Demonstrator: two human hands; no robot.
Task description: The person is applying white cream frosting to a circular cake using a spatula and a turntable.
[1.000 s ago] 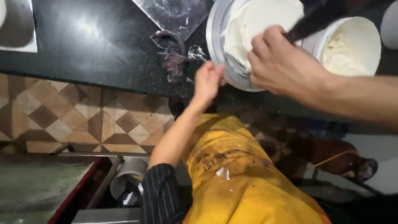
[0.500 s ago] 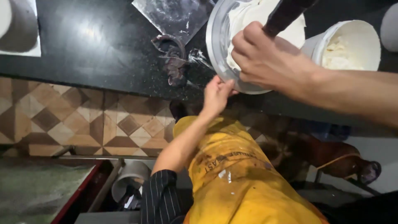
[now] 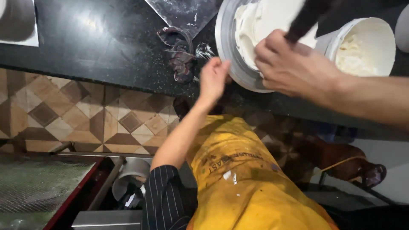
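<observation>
The turntable (image 3: 232, 64), a round metal disc, stands on the black counter (image 3: 85, 47) and carries a white-frosted cake (image 3: 272, 21).

Left hand (image 3: 214, 79): at the turntable's near rim, fingers curled and pressed against the edge, touching it.

Right hand (image 3: 294, 68): above the turntable's near side, fingers closed around the dark handle of a spatula (image 3: 309, 17). The handle rises away from the hand, across the cake. The blade is hidden behind the hand.

A white tub (image 3: 366, 47) of cream stands just right of the turntable, touching or nearly touching it; which cannot be told. A crumpled dark cloth (image 3: 181, 55) lies left of the turntable, near the left hand. A metal sheet (image 3: 183, 12) lies beyond the cloth, up-left of the turntable. Below the turntable, a yellow apron (image 3: 251, 187) and a striped sleeve (image 3: 164, 200) show.
</observation>
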